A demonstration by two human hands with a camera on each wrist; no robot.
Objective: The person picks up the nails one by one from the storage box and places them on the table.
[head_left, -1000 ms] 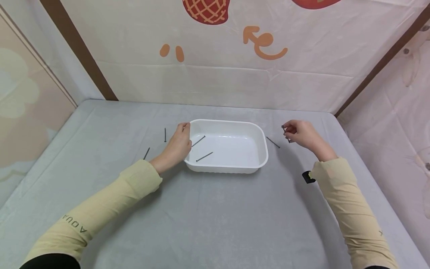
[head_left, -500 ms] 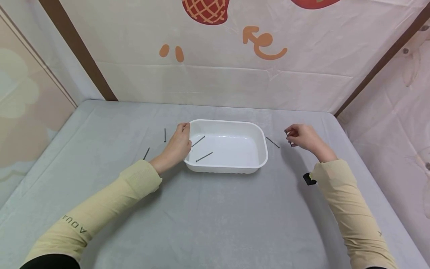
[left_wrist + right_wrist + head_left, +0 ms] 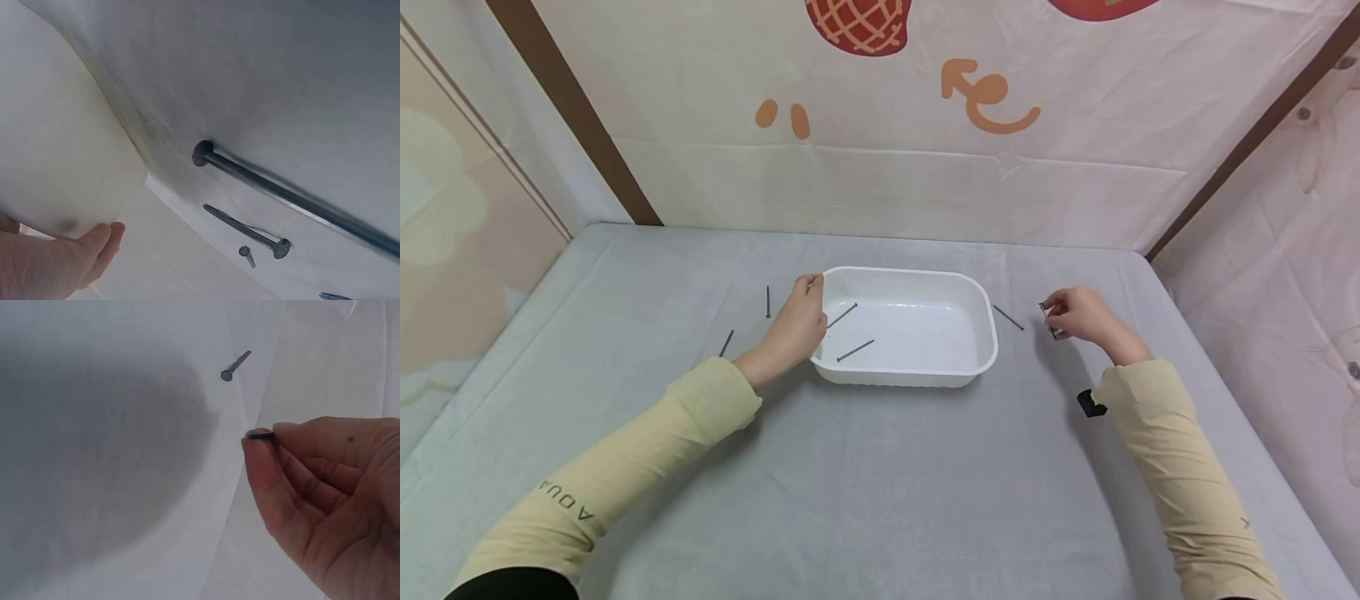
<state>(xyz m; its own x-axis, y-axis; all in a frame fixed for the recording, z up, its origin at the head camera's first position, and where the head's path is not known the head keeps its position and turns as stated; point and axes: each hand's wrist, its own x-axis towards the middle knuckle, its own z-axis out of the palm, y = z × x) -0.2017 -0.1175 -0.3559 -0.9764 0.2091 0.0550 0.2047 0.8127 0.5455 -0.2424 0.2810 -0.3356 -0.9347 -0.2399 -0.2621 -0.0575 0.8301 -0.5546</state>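
My left hand (image 3: 800, 318) grips the left rim of a white plastic tray (image 3: 977, 367). In the left wrist view its fingers and thumb pinch the tray's edge. Two dark nails lie inside the tray, one nail (image 3: 855, 350) near the front and another nail (image 3: 843, 315) beside the hand. To the tray's right, my right hand (image 3: 1078, 314) pinches a nail (image 3: 1052, 332) between thumb and fingertips, above the table. The right wrist view shows that nail (image 3: 261, 435) nearly end-on. A loose nail (image 3: 1008, 317) lies between the tray and this hand.
Left of the tray, a nail (image 3: 768, 302) and another nail (image 3: 727, 342) lie on the grey-covered table (image 3: 880, 492). The left wrist view shows several nails there, including a large-looking nail (image 3: 294, 200) close to the camera. A printed fabric wall (image 3: 880, 192) rises behind the table.
My right hand has moved slightly right and nearer to me, lower in the head view, still pinching the nail. The left hand, the tray and the loose nails have stayed put.
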